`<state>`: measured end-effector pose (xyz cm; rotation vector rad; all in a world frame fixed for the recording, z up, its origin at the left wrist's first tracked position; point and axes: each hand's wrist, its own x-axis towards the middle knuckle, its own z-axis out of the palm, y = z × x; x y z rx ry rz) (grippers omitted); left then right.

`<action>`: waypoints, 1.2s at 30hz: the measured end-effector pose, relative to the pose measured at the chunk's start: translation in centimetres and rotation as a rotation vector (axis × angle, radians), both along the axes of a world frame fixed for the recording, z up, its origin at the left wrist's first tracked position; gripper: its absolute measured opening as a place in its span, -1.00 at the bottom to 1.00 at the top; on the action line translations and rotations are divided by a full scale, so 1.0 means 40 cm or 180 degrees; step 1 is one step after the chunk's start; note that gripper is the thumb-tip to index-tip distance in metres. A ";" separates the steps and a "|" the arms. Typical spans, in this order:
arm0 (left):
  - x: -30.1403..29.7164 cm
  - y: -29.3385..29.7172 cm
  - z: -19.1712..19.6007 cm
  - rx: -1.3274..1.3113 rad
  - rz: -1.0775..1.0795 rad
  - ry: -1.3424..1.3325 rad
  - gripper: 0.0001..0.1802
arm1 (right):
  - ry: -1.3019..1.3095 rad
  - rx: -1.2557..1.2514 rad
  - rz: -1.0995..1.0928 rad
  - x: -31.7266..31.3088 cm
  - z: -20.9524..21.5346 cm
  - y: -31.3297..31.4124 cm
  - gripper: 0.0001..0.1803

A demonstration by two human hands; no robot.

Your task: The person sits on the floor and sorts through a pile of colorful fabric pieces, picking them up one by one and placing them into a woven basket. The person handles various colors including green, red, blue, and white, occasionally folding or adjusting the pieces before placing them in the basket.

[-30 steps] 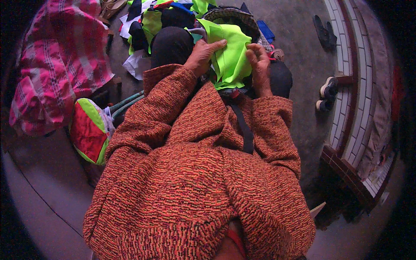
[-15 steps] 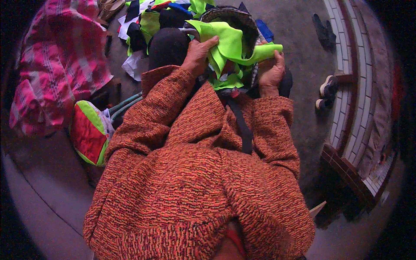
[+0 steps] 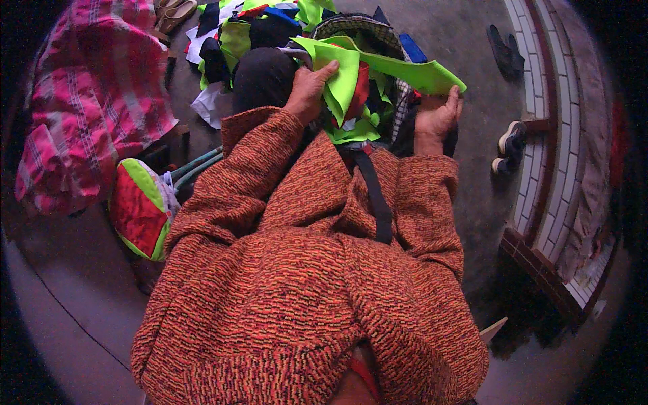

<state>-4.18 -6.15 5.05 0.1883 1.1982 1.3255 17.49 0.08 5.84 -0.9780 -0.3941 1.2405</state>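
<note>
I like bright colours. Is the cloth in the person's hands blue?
No, the cloth held by the left hand and right hand is neon green.

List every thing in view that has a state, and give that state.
left hand: gripping the green cloth's left part
right hand: gripping its right end
green cloth: stretched between both hands, partly folded
basket: open, full of cloth pieces
red and green bag: lying on the floor
pink plaid cloth: crumpled
shoes: on the floor

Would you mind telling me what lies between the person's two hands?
In the head view, bright green fabric spans from the left hand to the right hand, with a red piece showing beneath it.
</note>
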 end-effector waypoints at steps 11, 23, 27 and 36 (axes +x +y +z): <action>0.007 0.000 0.010 0.0275 -0.0530 -0.0230 -0.67 | -0.2834 0.0370 0.1386 -0.056 -0.034 -0.012 -0.56; 0.010 -0.002 0.048 0.0337 -0.1147 -0.0424 -0.60 | -0.1555 0.0337 0.2259 -0.099 -0.020 -0.063 -0.78; 0.008 -0.002 0.014 0.0434 -0.0672 -0.1734 -0.52 | -0.0287 -0.0015 0.1987 -0.100 -0.007 -0.053 -0.82; 0.000 -0.001 -0.008 0.0253 -0.0379 -0.0646 -0.65 | -0.1586 0.0299 0.0705 -0.055 -0.020 -0.026 -0.78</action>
